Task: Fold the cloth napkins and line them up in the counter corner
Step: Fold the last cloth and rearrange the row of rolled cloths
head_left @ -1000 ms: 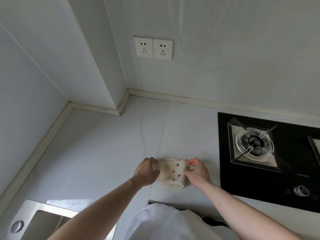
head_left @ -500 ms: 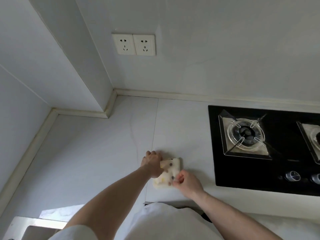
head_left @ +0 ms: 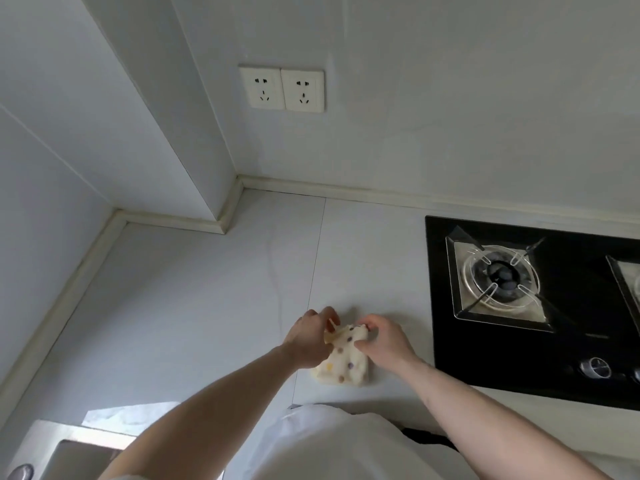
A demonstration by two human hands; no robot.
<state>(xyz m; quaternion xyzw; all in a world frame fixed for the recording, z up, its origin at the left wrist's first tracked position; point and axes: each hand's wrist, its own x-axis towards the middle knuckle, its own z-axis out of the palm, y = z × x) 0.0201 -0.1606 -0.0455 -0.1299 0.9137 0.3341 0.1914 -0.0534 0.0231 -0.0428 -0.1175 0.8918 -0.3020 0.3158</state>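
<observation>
Left hand [head_left: 309, 336], right hand [head_left: 382, 337] both pinch dotted napkin [head_left: 343, 362] on counter [head_left: 194, 299]; no legible writing.

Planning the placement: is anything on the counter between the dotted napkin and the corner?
Nothing visible. Both the left hand and right hand grip the napkin; bare counter runs to the corner.

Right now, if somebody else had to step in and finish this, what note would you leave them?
Left hand: grip on the far left edge of the dotted napkin.
Right hand: grip on its far right edge.
The napkin lies partly folded near the front of the counter, left of the stove.
Done: first folds.
Left: finish folding, move it to the counter corner. No other napkins in view.
</observation>
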